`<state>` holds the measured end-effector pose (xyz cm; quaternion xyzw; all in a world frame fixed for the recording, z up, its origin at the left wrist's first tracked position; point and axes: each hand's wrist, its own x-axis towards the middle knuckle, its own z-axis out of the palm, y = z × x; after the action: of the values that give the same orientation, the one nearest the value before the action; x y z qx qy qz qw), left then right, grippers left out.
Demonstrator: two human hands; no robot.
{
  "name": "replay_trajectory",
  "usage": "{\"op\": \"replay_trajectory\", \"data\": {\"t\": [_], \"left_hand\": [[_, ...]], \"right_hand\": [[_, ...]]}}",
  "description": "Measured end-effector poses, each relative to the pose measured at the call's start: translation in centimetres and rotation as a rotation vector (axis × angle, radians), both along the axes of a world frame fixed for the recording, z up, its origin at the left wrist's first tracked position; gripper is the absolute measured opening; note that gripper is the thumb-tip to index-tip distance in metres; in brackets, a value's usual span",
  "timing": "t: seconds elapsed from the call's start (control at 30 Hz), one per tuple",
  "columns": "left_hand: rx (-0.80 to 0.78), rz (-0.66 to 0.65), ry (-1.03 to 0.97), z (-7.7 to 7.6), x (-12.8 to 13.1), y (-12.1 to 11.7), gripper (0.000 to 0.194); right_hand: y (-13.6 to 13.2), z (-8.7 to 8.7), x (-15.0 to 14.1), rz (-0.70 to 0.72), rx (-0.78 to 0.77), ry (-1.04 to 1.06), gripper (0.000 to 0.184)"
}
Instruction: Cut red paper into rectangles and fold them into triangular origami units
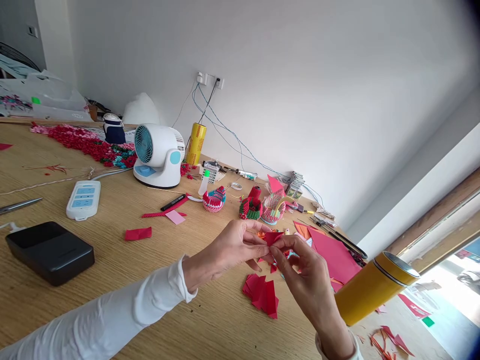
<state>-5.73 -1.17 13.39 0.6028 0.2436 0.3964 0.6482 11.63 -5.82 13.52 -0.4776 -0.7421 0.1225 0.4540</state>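
A small folded piece of red paper (273, 238) is held up above the table between both hands. My left hand (236, 245) pinches it from the left, fingertips closed on its lower edge. From the right, my right hand (305, 265) grips it between thumb and forefinger, so the two hands nearly touch. Just below them on the wood lies a loose pile of red paper pieces (261, 294). Behind the fingers, partly hidden, are small coloured paper bits. Farther back stand several round folded-paper models, one of them a pink and blue bowl shape (214, 200).
A yellow flask (375, 287) stands close to my right forearm. To the left are a black power bank (50, 252), a white power strip (84, 200) and a small fan (159, 155). Large red sheets (333, 255) lie at the right; a single red strip (138, 233) lies left.
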Motion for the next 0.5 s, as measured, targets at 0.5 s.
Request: {"op": "replay_trajectory", "data": {"t": [0.5], "left_hand": [[-0.072, 0.064, -0.04, 0.23, -0.02, -0.27, 0.048]], "right_hand": [[0.5, -0.38, -0.07, 0.078, -0.07, 0.206, 0.014]]}}
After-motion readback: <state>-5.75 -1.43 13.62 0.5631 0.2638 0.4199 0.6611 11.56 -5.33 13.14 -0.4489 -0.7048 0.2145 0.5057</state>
